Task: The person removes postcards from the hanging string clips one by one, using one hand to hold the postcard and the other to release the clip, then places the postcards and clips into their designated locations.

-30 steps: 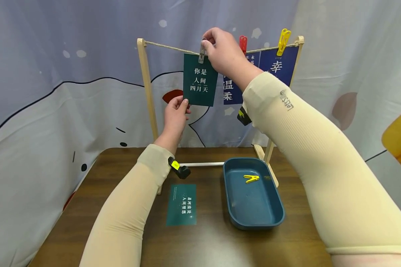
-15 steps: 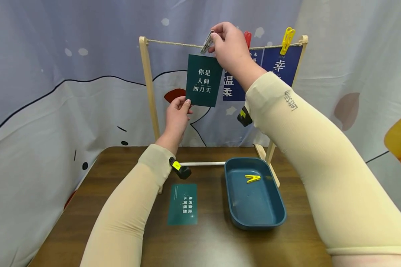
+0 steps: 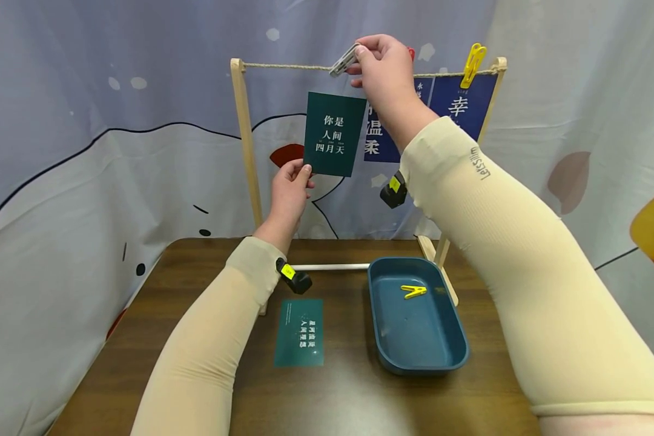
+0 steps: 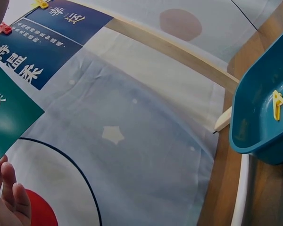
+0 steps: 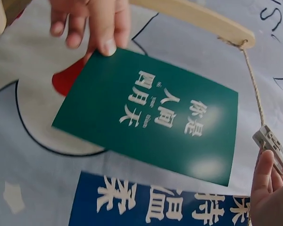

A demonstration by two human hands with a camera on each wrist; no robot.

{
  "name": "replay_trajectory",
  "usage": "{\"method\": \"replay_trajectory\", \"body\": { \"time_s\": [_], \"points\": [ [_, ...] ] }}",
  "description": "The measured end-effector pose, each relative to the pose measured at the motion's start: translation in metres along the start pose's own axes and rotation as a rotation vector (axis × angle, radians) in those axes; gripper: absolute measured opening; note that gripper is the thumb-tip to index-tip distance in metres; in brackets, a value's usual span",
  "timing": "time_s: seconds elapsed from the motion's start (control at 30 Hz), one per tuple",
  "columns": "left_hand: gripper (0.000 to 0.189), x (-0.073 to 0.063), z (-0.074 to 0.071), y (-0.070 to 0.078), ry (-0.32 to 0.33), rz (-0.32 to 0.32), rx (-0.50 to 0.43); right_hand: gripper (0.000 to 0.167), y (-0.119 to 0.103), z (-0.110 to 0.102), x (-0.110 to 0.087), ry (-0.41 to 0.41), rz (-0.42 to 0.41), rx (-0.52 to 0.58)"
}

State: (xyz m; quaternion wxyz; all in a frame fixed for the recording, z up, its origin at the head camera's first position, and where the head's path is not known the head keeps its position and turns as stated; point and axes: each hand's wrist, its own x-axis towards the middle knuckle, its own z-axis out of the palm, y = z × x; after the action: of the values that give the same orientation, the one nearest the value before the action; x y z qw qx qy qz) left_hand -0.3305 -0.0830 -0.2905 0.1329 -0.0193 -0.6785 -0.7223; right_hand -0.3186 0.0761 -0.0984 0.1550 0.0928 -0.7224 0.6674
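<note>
My left hand (image 3: 290,191) pinches a dark green card (image 3: 335,134) with white characters by its lower left corner. The card's top edge stands a little below the rope (image 3: 289,66), apart from it. Above the card, my right hand (image 3: 384,66) pinches a grey clothespin (image 3: 344,60) between thumb and fingers. It is tilted, its tip right at the rope, as the right wrist view shows the clothespin (image 5: 270,143) at the rope too. Behind the right hand, blue cards (image 3: 463,100) hang from the line under a yellow clothespin (image 3: 473,65) and a partly hidden red one.
A wooden frame (image 3: 245,133) carries the rope. On the brown table (image 3: 354,399), a blue bin (image 3: 416,339) holds a yellow clothespin (image 3: 414,292). Left of the bin lies a second green card (image 3: 300,333). A patterned curtain (image 3: 142,181) hangs behind.
The grey clothespin has come off the card's top edge, tilted, and moved up and right with my right hand. The card has dropped slightly away from the rope, still pinched by my left hand.
</note>
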Motion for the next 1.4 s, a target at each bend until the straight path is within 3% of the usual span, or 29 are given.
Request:
{"method": "replay_trajectory", "body": {
  "time_s": [0.17,0.37,0.63,0.8,0.97,1.13,1.4],
  "points": [
    [0.027,0.0,0.001,-0.002,0.005,0.0,0.019,0.026,-0.001,-0.001,0.0,0.028,0.047,0.119],
    [0.027,0.0,0.001,-0.003,0.009,0.0,0.028,0.027,0.001,-0.005,-0.002,0.02,0.086,0.166],
    [0.027,-0.001,0.002,-0.006,-0.007,-0.015,0.009,0.026,0.003,-0.008,-0.004,-0.001,0.064,0.253],
    [0.028,-0.005,-0.002,-0.012,0.015,-0.044,0.038,0.026,0.007,-0.013,-0.015,-0.054,0.056,0.259],
    [0.033,-0.015,-0.015,-0.026,0.015,-0.084,0.098,0.029,0.026,-0.019,-0.038,-0.146,0.037,0.147],
    [0.037,-0.028,-0.034,-0.046,-0.064,-0.147,0.13,0.03,0.062,-0.026,-0.059,-0.197,0.027,-0.07],
    [0.032,-0.067,-0.062,-0.072,-0.163,-0.206,0.295,0.035,0.118,-0.047,-0.093,-0.29,0.065,-0.345]
  ]
}}
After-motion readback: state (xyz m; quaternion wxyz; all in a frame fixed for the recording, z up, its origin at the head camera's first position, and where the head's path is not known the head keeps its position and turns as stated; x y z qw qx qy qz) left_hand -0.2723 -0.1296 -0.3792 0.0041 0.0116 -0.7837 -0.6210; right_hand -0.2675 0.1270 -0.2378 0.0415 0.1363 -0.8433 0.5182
